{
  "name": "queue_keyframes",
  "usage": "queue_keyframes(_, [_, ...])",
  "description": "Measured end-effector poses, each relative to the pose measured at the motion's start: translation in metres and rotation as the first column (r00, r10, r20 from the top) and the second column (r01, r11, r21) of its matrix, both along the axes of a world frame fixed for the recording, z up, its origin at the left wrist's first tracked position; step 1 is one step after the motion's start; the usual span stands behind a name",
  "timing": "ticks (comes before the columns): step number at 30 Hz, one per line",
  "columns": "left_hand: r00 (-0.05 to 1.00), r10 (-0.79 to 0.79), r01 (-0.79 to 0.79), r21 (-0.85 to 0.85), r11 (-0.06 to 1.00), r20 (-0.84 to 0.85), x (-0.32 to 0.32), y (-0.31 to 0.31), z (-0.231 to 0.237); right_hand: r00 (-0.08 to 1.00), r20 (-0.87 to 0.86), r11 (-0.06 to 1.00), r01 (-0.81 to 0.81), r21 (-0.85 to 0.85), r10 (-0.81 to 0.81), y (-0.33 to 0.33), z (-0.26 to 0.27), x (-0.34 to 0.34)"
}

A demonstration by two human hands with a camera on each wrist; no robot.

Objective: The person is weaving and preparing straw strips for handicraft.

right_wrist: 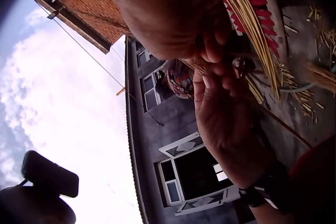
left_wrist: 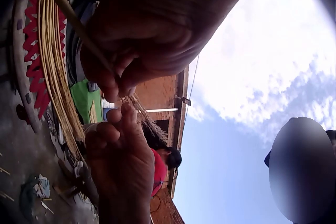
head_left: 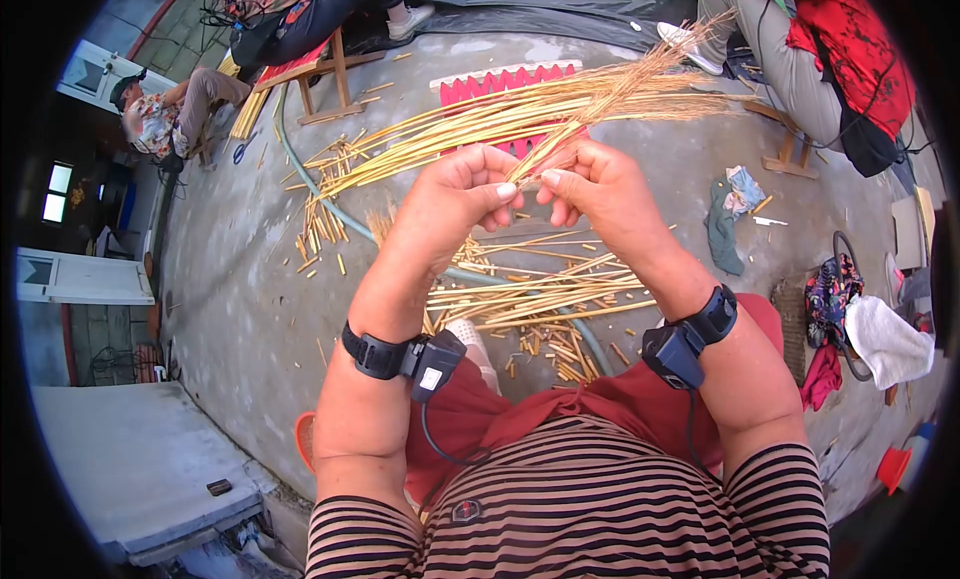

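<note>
My left hand (head_left: 460, 191) and right hand (head_left: 602, 187) meet in front of me, thumbs and fingertips close together. Between them they pinch a broom sorghum stalk; its brown bristly head (head_left: 640, 79) fans away to the upper right in the head view. In the left wrist view the bare stalk (left_wrist: 73, 16) runs into the left fingers. The right wrist view has the fingertips of both hands gathered on the brown strands (right_wrist: 194, 65). Beyond the hands, a bundle of long sorghum stalks (head_left: 390, 151) lies across a low stand with a red zigzag covering (head_left: 460, 94).
Thin stalks (head_left: 530, 304) and short cut pieces (head_left: 565, 354) litter the concrete floor by my feet. A grey-green hose (head_left: 300, 154) curves past them. Other people sit on wooden stools to the left and right. Cloths (head_left: 725, 224) and a bag (head_left: 832, 289) lie at the right.
</note>
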State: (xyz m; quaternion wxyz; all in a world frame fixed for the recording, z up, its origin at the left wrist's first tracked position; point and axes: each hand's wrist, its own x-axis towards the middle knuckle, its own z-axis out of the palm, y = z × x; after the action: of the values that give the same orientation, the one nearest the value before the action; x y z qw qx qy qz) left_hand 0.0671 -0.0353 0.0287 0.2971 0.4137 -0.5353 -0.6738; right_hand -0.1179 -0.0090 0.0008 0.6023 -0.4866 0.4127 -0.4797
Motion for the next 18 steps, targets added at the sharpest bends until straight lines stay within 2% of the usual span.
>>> queue_keyframes(8, [0.999,-0.026,0.028,-0.062,0.998,0.044,-0.013,0.006,0.002,0.999,0.015,0.998,0.051,0.035,-0.052,0.002,0.002,-0.019])
queue_keyframes(11, [0.999,-0.004,0.007,-0.065,0.998,0.047,-0.019,0.008,0.006,0.989,0.036,0.990,0.140,0.008,-0.141,0.000,0.005,-0.028])
queue_keyframes(15, [0.993,0.102,-0.096,-0.093,0.991,0.063,-0.019,0.007,0.007,0.846,0.315,0.880,0.471,-0.061,-0.431,-0.015,0.000,-0.058])
queue_keyframes(18, [0.980,0.167,-0.148,-0.161,0.976,0.111,-0.015,0.005,0.003,0.752,0.379,0.824,0.564,0.052,-0.539,-0.014,0.007,-0.069])
